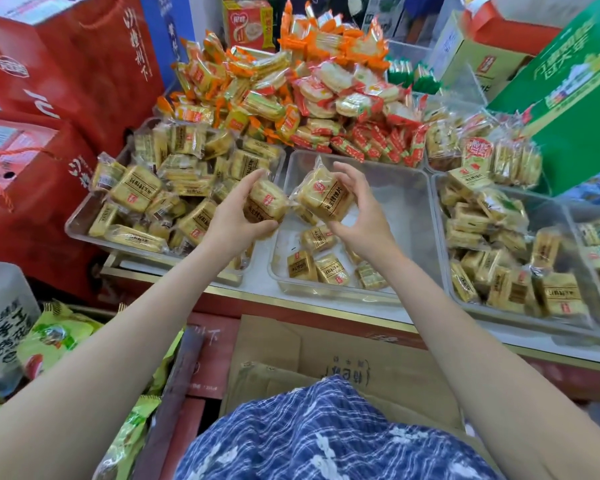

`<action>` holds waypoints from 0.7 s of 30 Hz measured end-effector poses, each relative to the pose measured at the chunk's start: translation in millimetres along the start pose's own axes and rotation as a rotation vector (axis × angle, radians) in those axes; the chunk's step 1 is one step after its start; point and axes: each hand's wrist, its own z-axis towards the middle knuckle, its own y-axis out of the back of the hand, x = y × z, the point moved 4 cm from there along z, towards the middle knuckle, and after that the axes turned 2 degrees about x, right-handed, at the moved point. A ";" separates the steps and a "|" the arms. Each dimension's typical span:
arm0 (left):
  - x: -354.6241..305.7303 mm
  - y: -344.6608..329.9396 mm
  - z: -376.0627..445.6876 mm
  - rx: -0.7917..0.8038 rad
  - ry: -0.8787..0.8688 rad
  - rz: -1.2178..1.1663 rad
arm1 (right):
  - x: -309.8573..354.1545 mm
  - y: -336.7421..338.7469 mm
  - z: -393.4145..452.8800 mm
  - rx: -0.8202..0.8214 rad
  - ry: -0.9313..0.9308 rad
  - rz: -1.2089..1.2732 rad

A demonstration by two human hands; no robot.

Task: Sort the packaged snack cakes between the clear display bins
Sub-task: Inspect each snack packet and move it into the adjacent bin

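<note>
- One clear-wrapped golden snack cake (264, 205) is gripped by the left hand (238, 216), fingers curled round it, just left of the frame's centre; it is held above the gap between the heaped clear plastic bin on the left (84, 220) and the nearly emptied clear plastic bin in the centre (426, 216).
- A second wrapped golden cake (323, 197) is pinched by the right hand (357, 211) between thumb and fingertips, above the centre bin.
- The two held packets appear to touch at their crinkled film edges; the slippery film could be caught on its neighbour, and a packet could be pulled loose as the hands part.
- The right-hand hold is judged the weaker one: a cake pinched only at its edges could be dropped among the few loose cakes left in the centre bin (317, 268), or onto the flat brown cardboard (326, 344) at lower centre.
- The left bin is piled above its rim; anything added there could slide off the heap and over the near edge.
- The cakes in the clear bin at the right (444, 271) look alike, so a packet could be dropped in the wrong bin if labels are not read.
- The soft cakes could be crushed if squeezed hard.
</note>
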 end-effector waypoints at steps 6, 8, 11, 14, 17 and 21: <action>3.6 -4.7 -3.5 -0.005 -0.029 0.011 | -1.1 -0.2 -0.1 0.053 -0.032 -0.050; -0.5 -4.5 -5.2 -0.047 -0.060 0.073 | -5.1 0.1 0.9 0.093 -0.081 -0.076; -5.3 -7.2 -8.2 -0.025 -0.123 0.193 | -4.7 1.0 -0.3 0.074 -0.083 -0.097; -4.4 -10.8 -7.1 -0.033 -0.182 0.293 | -5.1 3.3 -0.2 0.015 -0.061 -0.060; -0.3 -11.5 -3.7 -0.099 -0.143 0.372 | -5.8 4.1 -0.7 -0.003 -0.053 -0.017; -3.5 -14.1 -3.0 -0.016 -0.150 0.238 | -8.3 5.6 -1.1 -0.049 -0.081 0.015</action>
